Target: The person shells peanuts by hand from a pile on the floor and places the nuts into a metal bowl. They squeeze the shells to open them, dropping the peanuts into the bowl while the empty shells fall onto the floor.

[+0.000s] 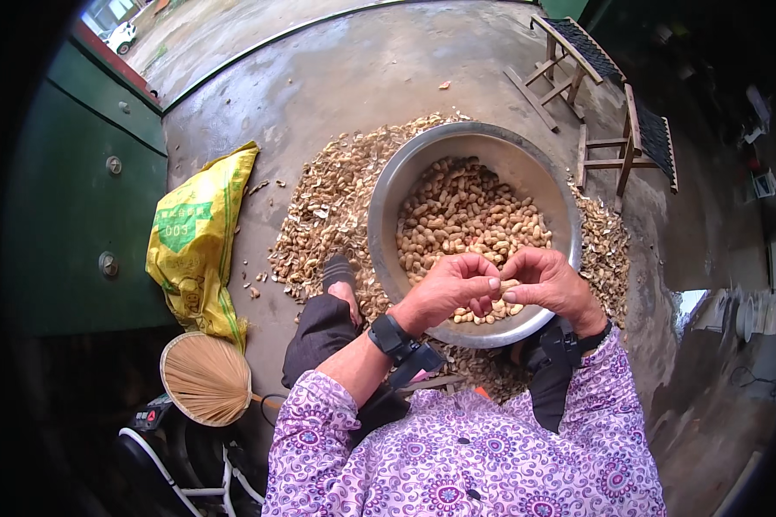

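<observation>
A single unshelled peanut [508, 285] is pinched between the fingertips of my left hand [458, 284] and my right hand [551, 283]. Both hands are held over the near side of a wide metal basin [383, 213]. Inside the basin lies a heap of unshelled peanuts [459, 207], with paler ones near my wrists. My curled fingers partly hide the peanut, so I cannot tell whether its shell is cracked. Broken peanut shells [330, 187] are spread over the floor around the basin, thickest on its left.
A yellow woven sack [197, 239] leans by a green metal door [90, 194] at left. Below it are a straw fan [207, 380] and a white tubular frame [197, 491]. Two folding wooden stools [566, 64] stand at upper right. My slippered foot [339, 274] rests among the shells.
</observation>
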`<state>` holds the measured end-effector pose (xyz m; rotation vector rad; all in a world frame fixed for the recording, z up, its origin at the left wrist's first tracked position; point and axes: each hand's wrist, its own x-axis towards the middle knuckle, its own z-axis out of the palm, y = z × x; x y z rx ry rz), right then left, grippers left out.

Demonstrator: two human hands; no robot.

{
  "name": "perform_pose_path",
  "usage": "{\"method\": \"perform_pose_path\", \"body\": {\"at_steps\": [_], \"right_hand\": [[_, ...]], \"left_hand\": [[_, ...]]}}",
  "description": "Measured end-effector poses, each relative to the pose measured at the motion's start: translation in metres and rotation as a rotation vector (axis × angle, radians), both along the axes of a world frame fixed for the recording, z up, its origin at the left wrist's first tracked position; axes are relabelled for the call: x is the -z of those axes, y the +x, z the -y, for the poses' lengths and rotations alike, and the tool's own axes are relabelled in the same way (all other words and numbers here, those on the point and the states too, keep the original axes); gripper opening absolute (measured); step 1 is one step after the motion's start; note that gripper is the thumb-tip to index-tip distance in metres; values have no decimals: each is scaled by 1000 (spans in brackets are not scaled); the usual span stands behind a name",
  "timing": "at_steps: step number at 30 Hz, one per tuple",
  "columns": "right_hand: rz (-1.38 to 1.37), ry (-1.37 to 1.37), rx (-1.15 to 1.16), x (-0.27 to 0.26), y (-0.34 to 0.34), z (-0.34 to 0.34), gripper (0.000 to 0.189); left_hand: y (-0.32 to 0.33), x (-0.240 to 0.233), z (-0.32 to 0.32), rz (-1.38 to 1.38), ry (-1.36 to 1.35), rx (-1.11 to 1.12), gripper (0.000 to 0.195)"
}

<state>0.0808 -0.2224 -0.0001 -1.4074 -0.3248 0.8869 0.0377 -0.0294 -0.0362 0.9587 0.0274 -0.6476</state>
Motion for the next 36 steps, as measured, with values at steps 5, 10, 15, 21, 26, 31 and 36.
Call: {"method": "perform_pose_path", "body": {"at_steps": [5, 10, 15, 21, 26, 31, 36], "right_hand": [[-73, 65, 47, -2, -2, 8, 21], [10, -37, 141, 7, -7, 18, 15], [75, -163, 56, 2, -11, 23, 23], [94, -150, 87, -1, -16, 22, 23], [257, -213, 61, -1, -19, 16, 25], [275, -228, 57, 5, -21, 13, 26], [306, -274, 84, 0, -18, 13, 26]], "left_hand": [[6, -1, 8, -12, -80, 73, 17], [11, -3, 16, 35, -84, 50, 16], [13, -5, 21, 130, 21, 73, 17], [12, 3, 26, 148, 50, 104, 19], [11, 9, 26, 126, 45, 98, 18], [11, 8, 23, 79, 76, 133, 22], [16, 3, 27, 67, 40, 127, 21]]}}
